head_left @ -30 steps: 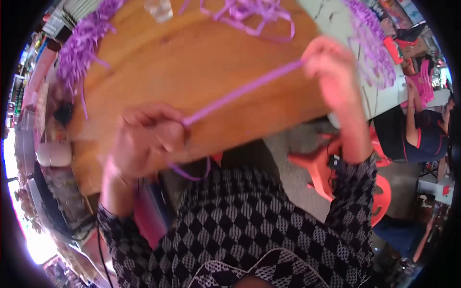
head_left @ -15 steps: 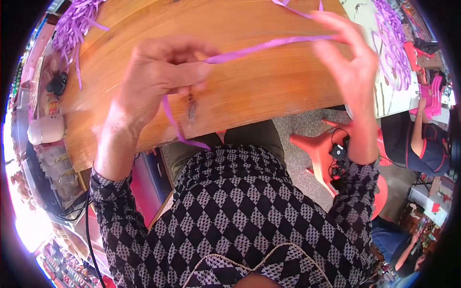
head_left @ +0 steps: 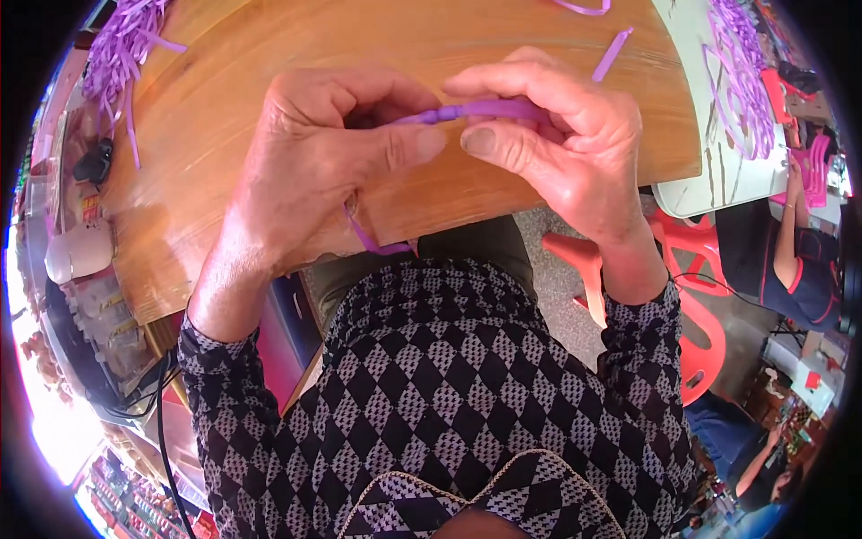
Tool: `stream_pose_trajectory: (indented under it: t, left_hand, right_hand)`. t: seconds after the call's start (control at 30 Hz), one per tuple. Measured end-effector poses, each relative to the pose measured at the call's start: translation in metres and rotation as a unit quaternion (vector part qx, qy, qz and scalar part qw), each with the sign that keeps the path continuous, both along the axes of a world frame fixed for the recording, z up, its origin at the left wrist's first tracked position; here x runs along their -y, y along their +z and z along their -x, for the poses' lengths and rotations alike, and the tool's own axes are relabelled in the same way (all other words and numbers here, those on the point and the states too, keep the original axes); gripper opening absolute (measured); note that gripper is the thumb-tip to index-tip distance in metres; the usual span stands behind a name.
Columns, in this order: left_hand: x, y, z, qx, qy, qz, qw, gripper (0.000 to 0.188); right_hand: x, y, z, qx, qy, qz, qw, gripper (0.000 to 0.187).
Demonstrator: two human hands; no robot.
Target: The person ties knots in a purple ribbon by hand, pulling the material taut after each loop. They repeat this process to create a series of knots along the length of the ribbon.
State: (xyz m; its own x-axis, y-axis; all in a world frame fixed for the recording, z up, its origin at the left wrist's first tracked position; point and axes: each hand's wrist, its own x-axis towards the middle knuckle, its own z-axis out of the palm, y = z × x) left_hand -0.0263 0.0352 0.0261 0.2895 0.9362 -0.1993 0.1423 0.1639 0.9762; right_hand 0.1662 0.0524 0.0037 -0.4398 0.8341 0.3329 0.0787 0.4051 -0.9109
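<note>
A purple ribbon (head_left: 498, 108) stretches between my two hands above the wooden table (head_left: 503, 184), with a small knot (head_left: 440, 115) in it. My left hand (head_left: 319, 148) is closed, pinching the ribbon between thumb and fingers just left of the knot. Below that palm a ribbon tail (head_left: 368, 238) hangs near the table edge. My right hand (head_left: 570, 135) curls round the ribbon on the other side, its thumb and forefinger tips slightly apart near the knot. Part of the ribbon is hidden inside the right fingers.
A short ribbon strip (head_left: 612, 56) and a ribbon loop (head_left: 585, 7) lie at the far right of the table. Purple ribbon bunches (head_left: 126, 54) sit far left, more ribbon (head_left: 741, 81) on a white table at right. A red stool (head_left: 700, 359) and a co-worker (head_left: 795, 260) are at right.
My right hand has come left and down, close to my left hand. The ribbon span is shorter, and a knot now shows. A loose strip lies visible on the table.
</note>
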Motion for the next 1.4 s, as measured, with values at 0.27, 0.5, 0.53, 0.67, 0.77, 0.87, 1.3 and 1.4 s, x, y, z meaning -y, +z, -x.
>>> stream_pose_trajectory:
  t: [0.27,0.5,0.53,0.67,0.77,0.87,1.3,1.4]
  left_hand:
    - [-0.004,0.001,-0.002,0.013,-0.008,0.099,0.995,0.024]
    - [-0.009,-0.005,0.091,0.049,0.087,0.141,0.985,0.019]
    - [-0.011,-0.009,0.109,0.12,0.072,0.17,0.975,0.019]
    - [-0.011,-0.027,0.151,0.264,0.181,0.151,0.935,0.021]
    - [-0.01,-0.042,0.215,0.324,0.161,0.174,0.916,0.019]
    - [0.001,-0.048,0.249,0.295,0.183,0.16,0.924,0.017]
    - [0.017,-0.038,0.251,0.336,0.306,0.069,0.888,0.014]
    - [0.019,-0.045,0.258,0.451,0.318,0.111,0.826,0.01]
  right_hand:
    - [0.0,-0.003,0.002,0.054,-0.034,-0.15,0.987,0.014]
    - [-0.012,-0.003,-0.061,0.035,-0.175,0.049,0.983,0.013]
    - [-0.018,-0.007,-0.074,0.044,-0.196,0.064,0.978,0.013]
    - [-0.046,-0.019,-0.124,0.084,-0.25,0.091,0.96,0.014]
    - [-0.066,-0.035,-0.185,0.072,-0.333,0.045,0.939,0.014]
    - [-0.072,-0.043,-0.222,0.072,-0.391,0.068,0.915,0.015]
    - [-0.064,-0.027,-0.198,-0.161,-0.392,0.148,0.894,0.021]
    - [-0.059,-0.028,-0.2,-0.37,-0.319,0.256,0.834,0.026]
